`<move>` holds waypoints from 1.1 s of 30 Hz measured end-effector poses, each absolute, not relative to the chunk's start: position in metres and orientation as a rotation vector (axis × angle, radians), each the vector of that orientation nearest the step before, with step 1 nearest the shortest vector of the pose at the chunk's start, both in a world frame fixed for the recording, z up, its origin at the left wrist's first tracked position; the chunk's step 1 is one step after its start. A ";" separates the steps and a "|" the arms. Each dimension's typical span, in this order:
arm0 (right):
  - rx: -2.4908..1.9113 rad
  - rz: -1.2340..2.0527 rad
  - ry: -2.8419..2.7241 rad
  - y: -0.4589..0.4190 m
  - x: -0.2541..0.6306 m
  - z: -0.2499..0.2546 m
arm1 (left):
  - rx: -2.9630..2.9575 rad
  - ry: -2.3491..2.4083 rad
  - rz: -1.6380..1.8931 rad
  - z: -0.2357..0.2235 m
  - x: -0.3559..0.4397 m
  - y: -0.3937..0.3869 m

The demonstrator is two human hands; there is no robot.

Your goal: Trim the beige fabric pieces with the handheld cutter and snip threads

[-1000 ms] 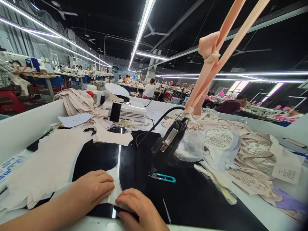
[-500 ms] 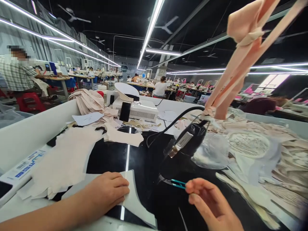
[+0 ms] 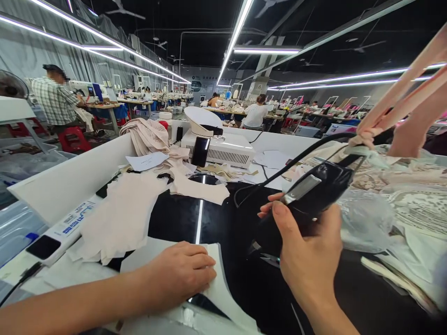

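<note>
My left hand (image 3: 186, 274) lies palm down on a white cut fabric piece (image 3: 218, 265), its fingers together and loosely laid out. My right hand (image 3: 309, 251) is wrapped around a black corded hand tool (image 3: 321, 188) with a metal plate, thumb on the near side and fingertips showing beyond it. Knotted pink fabric strips (image 3: 365, 137) suspend the tool from above. Below it, partly behind my right hand, thread snips (image 3: 270, 259) lie on the black tabletop (image 3: 240, 279). A thin pointed metal item (image 3: 296, 318) rests near the front edge.
Stacked pale fabric pieces (image 3: 122, 211) lie left, beside a white power box (image 3: 52, 246). A phone (image 3: 200, 151) leans on a white machine (image 3: 223, 151) at the back. Fabric piles and a clear plastic bag (image 3: 363, 218) stand right. A white side wall (image 3: 73, 179) borders the table.
My right hand has left the snips and moved up onto the black tool, which has shifted right. The view has turned slightly left. My left hand stays on the fabric.
</note>
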State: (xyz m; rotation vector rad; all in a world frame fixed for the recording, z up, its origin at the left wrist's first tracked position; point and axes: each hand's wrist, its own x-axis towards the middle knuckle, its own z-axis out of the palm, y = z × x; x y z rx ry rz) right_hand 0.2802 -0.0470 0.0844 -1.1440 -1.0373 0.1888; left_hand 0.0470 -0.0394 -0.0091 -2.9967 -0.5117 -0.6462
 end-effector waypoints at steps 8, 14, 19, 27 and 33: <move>-0.917 0.320 -1.087 -0.030 0.263 0.074 | -2.975 -0.516 -0.645 -0.011 0.071 -0.039; -0.806 0.466 -1.066 -0.018 0.258 0.065 | -2.902 -0.505 -0.584 -0.021 0.076 -0.042; -0.788 0.474 -1.035 -0.017 0.260 0.060 | -2.854 -0.475 -0.620 -0.033 0.076 -0.047; -0.713 0.518 -0.961 -0.012 0.256 0.062 | -2.820 -0.556 -0.754 -0.047 0.078 -0.052; -0.690 0.574 -0.971 -0.013 0.254 0.062 | -2.781 -0.569 -0.836 -0.042 0.078 -0.054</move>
